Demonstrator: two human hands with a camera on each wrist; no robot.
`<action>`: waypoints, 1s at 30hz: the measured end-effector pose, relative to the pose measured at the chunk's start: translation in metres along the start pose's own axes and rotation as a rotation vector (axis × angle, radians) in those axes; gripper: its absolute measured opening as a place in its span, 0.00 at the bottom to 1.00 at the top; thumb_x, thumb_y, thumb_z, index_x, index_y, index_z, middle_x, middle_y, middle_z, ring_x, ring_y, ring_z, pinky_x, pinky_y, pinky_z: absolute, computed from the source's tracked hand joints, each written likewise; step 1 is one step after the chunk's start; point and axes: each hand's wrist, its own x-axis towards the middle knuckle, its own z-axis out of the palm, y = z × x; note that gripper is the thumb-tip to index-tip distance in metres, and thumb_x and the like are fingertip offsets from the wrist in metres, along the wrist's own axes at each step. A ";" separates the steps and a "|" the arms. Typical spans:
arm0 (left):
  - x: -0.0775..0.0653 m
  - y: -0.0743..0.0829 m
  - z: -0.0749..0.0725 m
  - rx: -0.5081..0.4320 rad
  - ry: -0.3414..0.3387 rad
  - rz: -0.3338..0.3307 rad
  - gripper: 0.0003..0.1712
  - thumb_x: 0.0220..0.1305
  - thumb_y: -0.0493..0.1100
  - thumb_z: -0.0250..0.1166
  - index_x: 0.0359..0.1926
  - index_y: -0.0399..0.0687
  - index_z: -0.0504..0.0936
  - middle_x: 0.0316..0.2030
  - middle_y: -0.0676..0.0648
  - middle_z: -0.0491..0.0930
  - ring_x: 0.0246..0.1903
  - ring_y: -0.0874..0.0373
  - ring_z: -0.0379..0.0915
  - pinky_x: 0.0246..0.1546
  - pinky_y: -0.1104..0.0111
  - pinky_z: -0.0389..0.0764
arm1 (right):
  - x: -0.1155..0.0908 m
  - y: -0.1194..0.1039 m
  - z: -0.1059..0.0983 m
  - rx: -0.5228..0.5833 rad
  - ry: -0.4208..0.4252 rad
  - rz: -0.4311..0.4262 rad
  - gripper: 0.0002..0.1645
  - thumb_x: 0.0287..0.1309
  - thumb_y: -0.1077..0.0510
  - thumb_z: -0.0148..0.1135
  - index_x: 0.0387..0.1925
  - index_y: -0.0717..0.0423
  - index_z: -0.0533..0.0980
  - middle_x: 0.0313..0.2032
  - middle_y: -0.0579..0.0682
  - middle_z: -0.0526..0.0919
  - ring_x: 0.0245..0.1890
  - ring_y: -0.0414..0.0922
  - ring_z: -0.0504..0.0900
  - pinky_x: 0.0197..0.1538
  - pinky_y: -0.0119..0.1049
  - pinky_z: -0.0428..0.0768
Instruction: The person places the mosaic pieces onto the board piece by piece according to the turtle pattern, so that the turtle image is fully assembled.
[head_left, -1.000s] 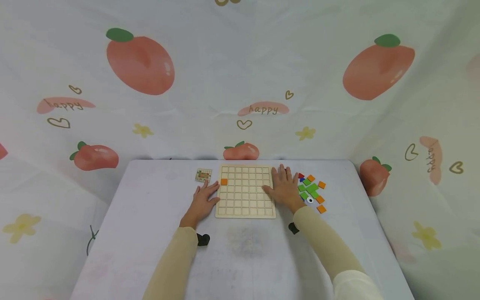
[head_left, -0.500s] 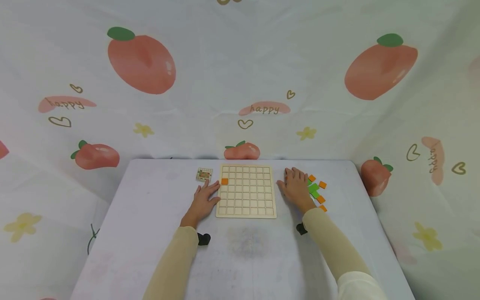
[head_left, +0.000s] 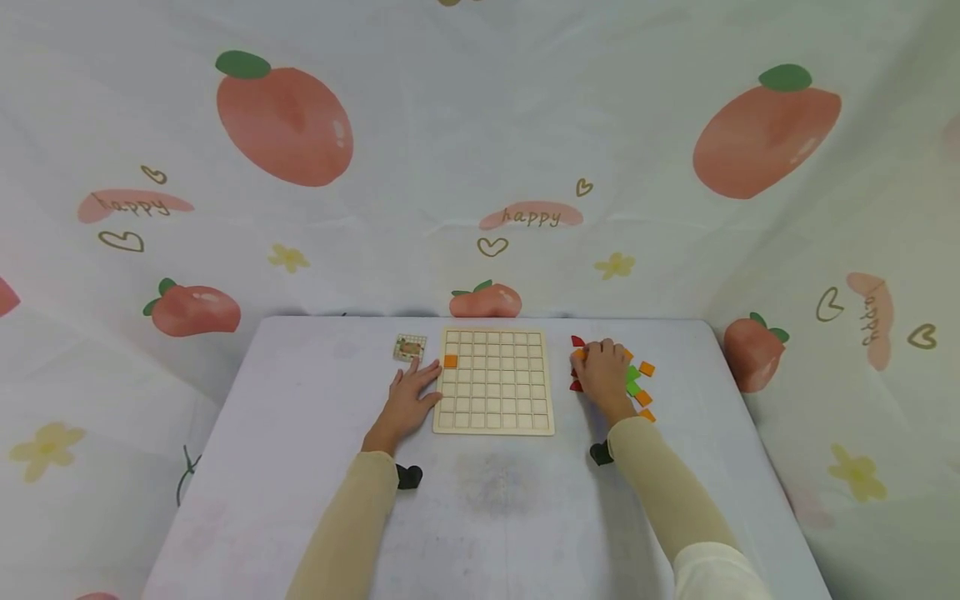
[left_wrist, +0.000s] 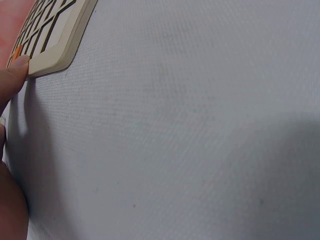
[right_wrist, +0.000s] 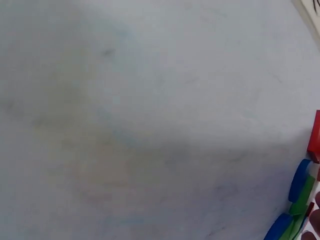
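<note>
My left hand (head_left: 408,408) lies with fingers spread at the left edge of the pale wooden grid board (head_left: 495,422). In the left wrist view its thumb (left_wrist: 14,77) touches the board's corner. One orange square tile (head_left: 451,361) sits in a cell of the left column. My right hand (head_left: 604,377) is over the pile of small coloured pieces to the right of the board, fingers bent down among them. An orange piece (head_left: 580,354) shows right at its fingertips; I cannot tell whether it is pinched. The hand covers part of the pile.
A small picture card (head_left: 410,347) lies left of the board, near my left fingertips. Red pieces (head_left: 577,341) show left of my right hand, green pieces (head_left: 633,374) and orange tiles (head_left: 647,368) on its right. Blue pieces (right_wrist: 299,181) appear in the right wrist view.
My right hand has left the board's right edge and moved right onto the pile, its fingers now bent. Red pieces and an orange one now show left of it. The left hand stays put.
</note>
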 end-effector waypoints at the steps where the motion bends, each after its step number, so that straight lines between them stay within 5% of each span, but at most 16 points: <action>1: 0.000 0.000 0.000 -0.001 0.001 0.005 0.33 0.71 0.47 0.63 0.74 0.46 0.68 0.77 0.49 0.64 0.82 0.42 0.40 0.81 0.41 0.37 | 0.001 0.000 0.000 0.017 -0.010 0.020 0.22 0.71 0.48 0.55 0.50 0.64 0.75 0.52 0.64 0.73 0.55 0.62 0.67 0.63 0.59 0.69; 12: 0.001 0.000 -0.002 -0.002 -0.028 -0.016 0.34 0.73 0.48 0.62 0.76 0.49 0.66 0.78 0.51 0.62 0.83 0.45 0.38 0.82 0.44 0.34 | 0.010 -0.003 -0.008 0.110 -0.075 0.096 0.20 0.67 0.48 0.60 0.48 0.61 0.78 0.49 0.62 0.78 0.55 0.61 0.69 0.63 0.58 0.69; 22: 0.001 0.001 0.000 -0.003 -0.016 -0.012 0.34 0.72 0.47 0.63 0.75 0.48 0.67 0.77 0.51 0.63 0.82 0.44 0.39 0.82 0.43 0.35 | 0.009 -0.001 -0.005 0.107 0.003 0.064 0.17 0.61 0.49 0.62 0.40 0.59 0.79 0.40 0.59 0.80 0.48 0.59 0.73 0.62 0.60 0.63; 30: 0.001 0.003 -0.001 0.008 -0.014 -0.022 0.34 0.72 0.47 0.63 0.75 0.48 0.68 0.77 0.50 0.63 0.82 0.43 0.39 0.81 0.43 0.36 | 0.010 -0.003 -0.011 0.158 0.018 0.019 0.21 0.60 0.48 0.60 0.45 0.61 0.80 0.41 0.58 0.85 0.43 0.57 0.77 0.54 0.53 0.70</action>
